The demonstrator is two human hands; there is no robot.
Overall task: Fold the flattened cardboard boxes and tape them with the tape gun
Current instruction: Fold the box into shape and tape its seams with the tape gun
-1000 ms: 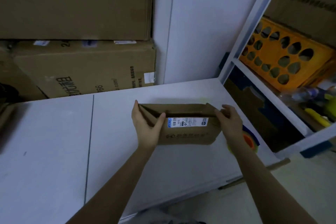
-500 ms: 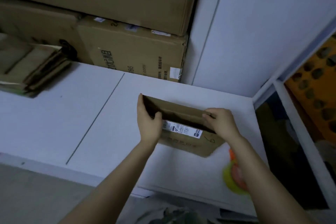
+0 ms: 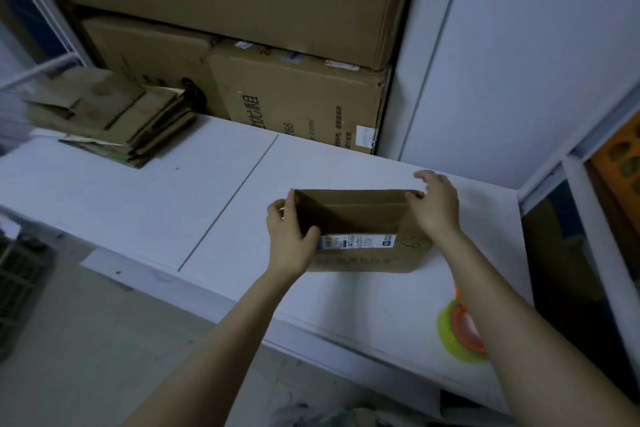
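Cardboard box stands open-topped on the white surface, just right of the seam line and back from the front edge. Left hand grips its left end, thumb on the labelled front face. Right hand pinches the top right corner. There is bare surface to the left, up to the flattened stack at rear left. Big cartons line the rear edge. Tape gun lies front right, partly under the right forearm.

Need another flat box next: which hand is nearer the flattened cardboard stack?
Left: the left hand grips the cardboard box nearest the stack; right hand holds its far end.
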